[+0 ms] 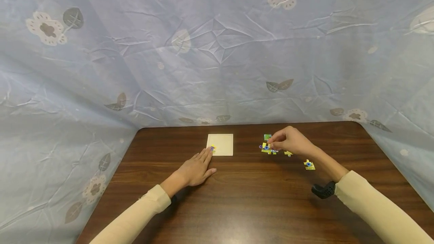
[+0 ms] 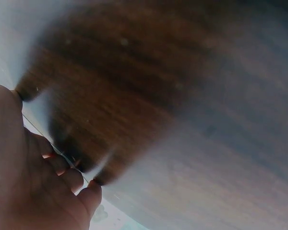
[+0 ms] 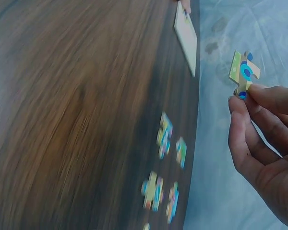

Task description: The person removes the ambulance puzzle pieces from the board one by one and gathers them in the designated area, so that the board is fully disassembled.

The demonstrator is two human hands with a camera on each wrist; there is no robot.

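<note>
My right hand (image 1: 293, 141) pinches a jigsaw piece (image 3: 245, 74) between thumb and fingertips, raised over the table. In the right wrist view that piece is yellow and green with a blue ringed spot. My left hand (image 1: 194, 168) lies with fingers stretched out, fingertips at the left edge of a pale square puzzle tray (image 1: 223, 144). One small yellow and purple piece (image 1: 213, 148) sits on the tray's left side, beside those fingertips. In the left wrist view the left hand (image 2: 38, 177) shows its palm side and spread thumb, above the dark wood.
Several loose jigsaw pieces lie under and around the right hand, among them a green one (image 1: 267, 137) and a yellow one with a blue spot (image 1: 309, 165) near the forearm. A brown wooden table (image 1: 237, 199) ends at the back against a patterned fabric curtain (image 1: 217, 67).
</note>
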